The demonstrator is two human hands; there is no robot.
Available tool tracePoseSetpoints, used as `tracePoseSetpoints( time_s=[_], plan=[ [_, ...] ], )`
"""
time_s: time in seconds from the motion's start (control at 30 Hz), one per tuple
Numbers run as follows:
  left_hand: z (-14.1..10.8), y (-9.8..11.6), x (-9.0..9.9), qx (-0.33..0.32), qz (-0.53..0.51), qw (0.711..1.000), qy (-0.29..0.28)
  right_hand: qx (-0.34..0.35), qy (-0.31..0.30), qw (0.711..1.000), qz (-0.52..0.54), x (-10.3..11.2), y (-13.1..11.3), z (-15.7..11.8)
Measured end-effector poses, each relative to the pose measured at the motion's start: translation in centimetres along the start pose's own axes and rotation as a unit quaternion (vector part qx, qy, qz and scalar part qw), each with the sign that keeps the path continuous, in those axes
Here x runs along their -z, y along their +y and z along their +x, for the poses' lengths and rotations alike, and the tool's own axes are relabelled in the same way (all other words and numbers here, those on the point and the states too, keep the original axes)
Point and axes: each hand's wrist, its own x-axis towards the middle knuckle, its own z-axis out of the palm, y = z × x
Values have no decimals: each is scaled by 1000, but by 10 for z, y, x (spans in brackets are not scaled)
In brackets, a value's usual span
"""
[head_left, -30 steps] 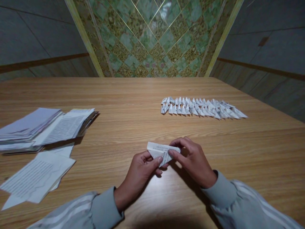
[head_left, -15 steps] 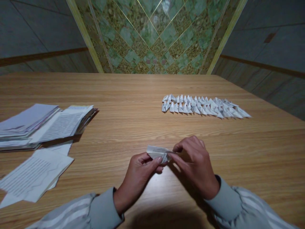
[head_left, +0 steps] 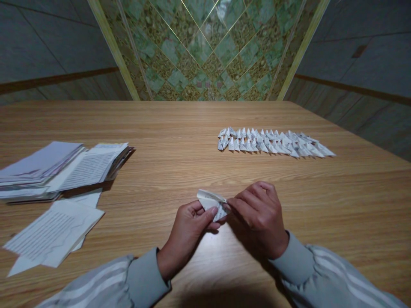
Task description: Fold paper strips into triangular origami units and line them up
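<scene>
Left hand (head_left: 186, 227) is pinching the folded paper (head_left: 208, 200), grip closed, thumb on top; right hand (head_left: 261, 217) is pinching its right end, grip likewise closed. Both are working nearside of the folded rows (head_left: 254, 145).

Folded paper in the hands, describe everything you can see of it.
The folded paper is small and whitish, with faint print too blurred to read. A creased strip runs along its top, and below it narrows downward. It is tilted, held above the wooden table, pinched in the left hand; the right hand touches its right end, partly hiding it.
</scene>
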Motion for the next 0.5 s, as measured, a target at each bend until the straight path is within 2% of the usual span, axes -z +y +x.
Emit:
tracePoseSetpoints(
  time_s=[0.2, 0.4, 0.5],
  plan=[
    [0, 3, -3, 16, -10, 1000, 9, 38, 2, 999, -10, -2, 1, -2],
    [1, 3, -3, 10, -9, 1000, 11, 18, 20, 1000, 15, -2, -3, -1],
    [0, 3, -2, 7, -15, 1000, 11, 30, 22, 999, 13, -2, -4, 0]
  ],
)
